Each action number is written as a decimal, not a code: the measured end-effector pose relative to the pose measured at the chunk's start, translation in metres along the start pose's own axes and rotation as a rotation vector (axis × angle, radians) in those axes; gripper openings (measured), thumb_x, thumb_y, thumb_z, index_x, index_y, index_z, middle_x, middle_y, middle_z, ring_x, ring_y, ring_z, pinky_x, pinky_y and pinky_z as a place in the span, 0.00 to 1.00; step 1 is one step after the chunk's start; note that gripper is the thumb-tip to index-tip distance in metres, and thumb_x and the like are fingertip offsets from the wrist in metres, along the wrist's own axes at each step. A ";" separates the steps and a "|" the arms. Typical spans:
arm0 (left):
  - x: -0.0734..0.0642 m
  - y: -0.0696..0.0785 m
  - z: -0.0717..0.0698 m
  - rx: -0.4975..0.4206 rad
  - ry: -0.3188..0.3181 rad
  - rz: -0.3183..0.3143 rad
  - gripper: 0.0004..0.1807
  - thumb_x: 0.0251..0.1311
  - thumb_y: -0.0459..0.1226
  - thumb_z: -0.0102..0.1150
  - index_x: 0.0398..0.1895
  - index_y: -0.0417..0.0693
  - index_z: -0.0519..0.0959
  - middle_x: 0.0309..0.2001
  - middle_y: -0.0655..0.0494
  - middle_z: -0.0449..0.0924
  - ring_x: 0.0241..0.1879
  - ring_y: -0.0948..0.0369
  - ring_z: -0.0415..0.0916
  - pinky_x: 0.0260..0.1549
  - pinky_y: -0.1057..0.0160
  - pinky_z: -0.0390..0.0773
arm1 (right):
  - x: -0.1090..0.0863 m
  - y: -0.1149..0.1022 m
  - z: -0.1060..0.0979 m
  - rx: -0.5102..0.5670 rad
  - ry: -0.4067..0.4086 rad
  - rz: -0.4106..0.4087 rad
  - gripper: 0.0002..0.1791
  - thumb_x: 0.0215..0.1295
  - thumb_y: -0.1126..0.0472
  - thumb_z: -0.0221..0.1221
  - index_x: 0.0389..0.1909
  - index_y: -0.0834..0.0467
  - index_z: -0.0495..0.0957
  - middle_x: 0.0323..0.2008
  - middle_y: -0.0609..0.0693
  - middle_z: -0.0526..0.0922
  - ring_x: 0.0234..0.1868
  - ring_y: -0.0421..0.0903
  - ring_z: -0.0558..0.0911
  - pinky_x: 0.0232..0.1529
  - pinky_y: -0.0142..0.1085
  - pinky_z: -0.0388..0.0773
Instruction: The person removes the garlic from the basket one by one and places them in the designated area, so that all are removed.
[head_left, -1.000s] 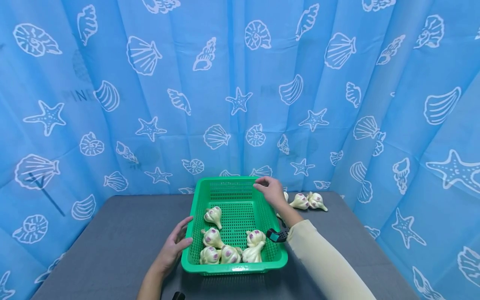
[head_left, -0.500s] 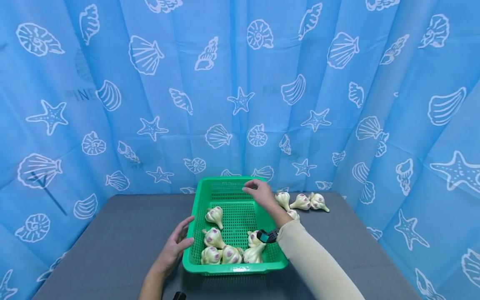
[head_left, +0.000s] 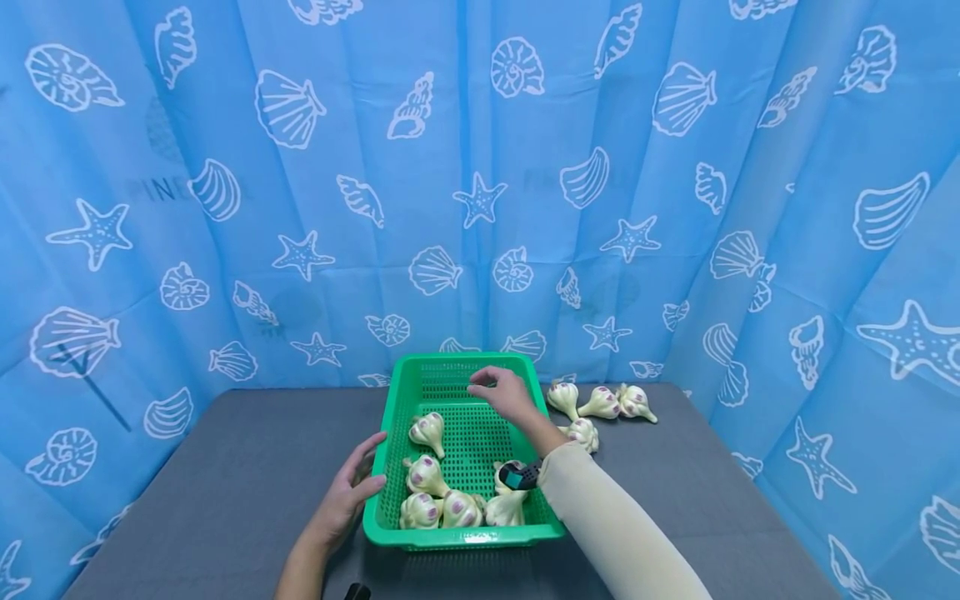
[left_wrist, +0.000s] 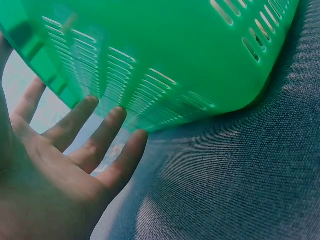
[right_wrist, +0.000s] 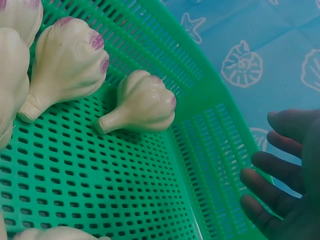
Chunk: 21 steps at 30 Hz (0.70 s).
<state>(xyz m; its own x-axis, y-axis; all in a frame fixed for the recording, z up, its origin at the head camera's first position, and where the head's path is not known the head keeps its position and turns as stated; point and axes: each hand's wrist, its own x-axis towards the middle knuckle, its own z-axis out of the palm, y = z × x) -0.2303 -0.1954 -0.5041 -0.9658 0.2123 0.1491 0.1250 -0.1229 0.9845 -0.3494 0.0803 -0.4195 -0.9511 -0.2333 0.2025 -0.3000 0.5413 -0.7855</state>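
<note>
At least six bulbs (head_left: 426,476) fill the basket (head_left: 471,437); four remain out, two o'clock. Left hand (head_left: 342,502), right hand (head_left: 513,396): fingers apart.

I have room above the perforated middle floor (head_left: 468,450) of the green plastic basket (head_left: 420,537); white-and-purple garlic bulbs (head_left: 461,508) crowd its near end, the bare left hand (head_left: 345,500) flanks its left side, the beige-sleeved right forearm (head_left: 611,517) crosses its right.
</note>
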 end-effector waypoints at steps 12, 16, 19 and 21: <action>0.000 0.000 0.000 0.005 0.013 -0.005 0.34 0.67 0.33 0.51 0.75 0.51 0.54 0.69 0.37 0.55 0.66 0.42 0.58 0.50 0.59 0.74 | 0.003 -0.006 0.015 -0.032 -0.177 -0.063 0.14 0.69 0.58 0.59 0.52 0.57 0.80 0.48 0.53 0.81 0.50 0.52 0.79 0.45 0.46 0.76; 0.000 0.001 0.000 0.004 0.018 -0.004 0.34 0.67 0.33 0.51 0.75 0.50 0.54 0.69 0.36 0.55 0.65 0.41 0.59 0.50 0.59 0.74 | 0.004 -0.010 0.023 -0.058 -0.244 -0.053 0.14 0.69 0.57 0.60 0.53 0.56 0.79 0.51 0.57 0.80 0.52 0.55 0.78 0.46 0.48 0.76; -0.001 0.001 0.000 0.004 0.017 -0.002 0.34 0.67 0.33 0.51 0.75 0.50 0.54 0.69 0.36 0.55 0.65 0.41 0.59 0.49 0.59 0.75 | 0.004 -0.012 0.028 -0.084 -0.293 -0.055 0.16 0.68 0.56 0.61 0.54 0.55 0.79 0.53 0.58 0.79 0.53 0.55 0.77 0.47 0.48 0.75; -0.001 0.000 0.000 0.007 0.016 -0.001 0.34 0.67 0.33 0.51 0.75 0.50 0.54 0.69 0.36 0.55 0.65 0.42 0.60 0.49 0.59 0.75 | 0.005 -0.013 0.032 -0.092 -0.320 -0.064 0.17 0.67 0.55 0.61 0.54 0.55 0.79 0.54 0.58 0.78 0.55 0.56 0.76 0.49 0.49 0.75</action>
<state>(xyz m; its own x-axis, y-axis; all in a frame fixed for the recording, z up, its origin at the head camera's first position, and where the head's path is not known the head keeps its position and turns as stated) -0.2296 -0.1957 -0.5039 -0.9693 0.1970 0.1471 0.1259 -0.1162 0.9852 -0.3476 0.0465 -0.4264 -0.8631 -0.5030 0.0448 -0.3780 0.5847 -0.7178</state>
